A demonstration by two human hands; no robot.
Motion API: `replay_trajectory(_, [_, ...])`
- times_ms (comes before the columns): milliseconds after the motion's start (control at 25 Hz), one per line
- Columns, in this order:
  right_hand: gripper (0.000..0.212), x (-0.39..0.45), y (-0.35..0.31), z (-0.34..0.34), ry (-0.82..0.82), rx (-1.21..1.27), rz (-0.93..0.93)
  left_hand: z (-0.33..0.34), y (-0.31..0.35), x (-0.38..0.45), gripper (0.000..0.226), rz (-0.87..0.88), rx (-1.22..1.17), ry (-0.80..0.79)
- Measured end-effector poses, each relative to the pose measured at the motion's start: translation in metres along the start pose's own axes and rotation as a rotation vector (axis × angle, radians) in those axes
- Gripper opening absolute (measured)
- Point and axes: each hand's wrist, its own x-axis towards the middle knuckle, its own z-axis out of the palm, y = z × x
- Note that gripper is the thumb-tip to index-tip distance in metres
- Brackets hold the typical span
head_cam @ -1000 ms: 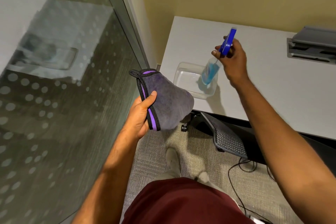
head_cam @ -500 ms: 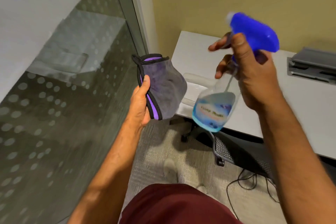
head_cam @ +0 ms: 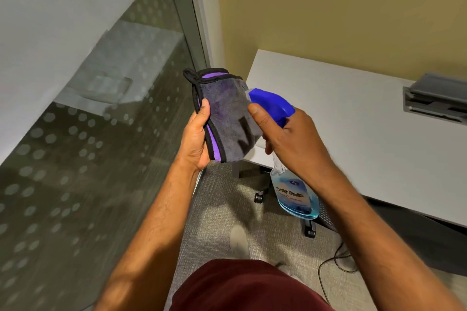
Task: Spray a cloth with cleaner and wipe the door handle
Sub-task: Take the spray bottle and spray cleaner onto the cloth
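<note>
My left hand [head_cam: 195,139] holds a folded grey cloth [head_cam: 227,118] with purple lining and black edging, upright at chest height. My right hand [head_cam: 290,139] grips a spray bottle [head_cam: 294,197] of blue cleaner by its neck. Its blue spray head [head_cam: 271,102] has the nozzle right against the cloth's right side. The bottle hangs down below my hand, over the desk edge. No door handle shows in this view.
A frosted, dotted glass wall [head_cam: 88,159] with a grey frame runs along the left. A white desk [head_cam: 366,134] stands at the right with a grey device [head_cam: 437,98] on it. Beneath it are an office chair base [head_cam: 309,231] and cables [head_cam: 336,260] on carpet.
My right hand lifted the spray bottle out of the clear tray on the desk and brought it left, up to the cloth. My left hand raised the cloth a little.
</note>
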Motion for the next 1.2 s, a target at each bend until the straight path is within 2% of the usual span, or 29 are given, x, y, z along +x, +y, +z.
replay_trajectory(320, [0.041,-0.002,-0.003,0.002,0.009,-0.009,-0.008,-0.004,0.004,-0.003,0.054,0.009,0.022,-0.022])
replay_trajectory(480, [0.052,-0.007,-0.004,0.008,0.032,-0.044,-0.019,-0.006,0.005,-0.004,0.050,0.012,0.020,-0.022])
replay_trajectory(760, [0.032,-0.010,-0.006,0.011,0.058,-0.019,-0.027,-0.010,0.005,-0.007,0.060,0.007,0.031,-0.028])
replay_trajectory(1040, [0.037,-0.010,0.001,0.014,0.050,0.006,-0.022,-0.007,0.005,-0.008,0.053,0.013,0.021,-0.040])
replay_trajectory(1200, [0.016,-0.013,-0.002,0.015,0.067,0.041,-0.047,-0.005,0.005,-0.008,0.062,0.013,0.019,-0.036])
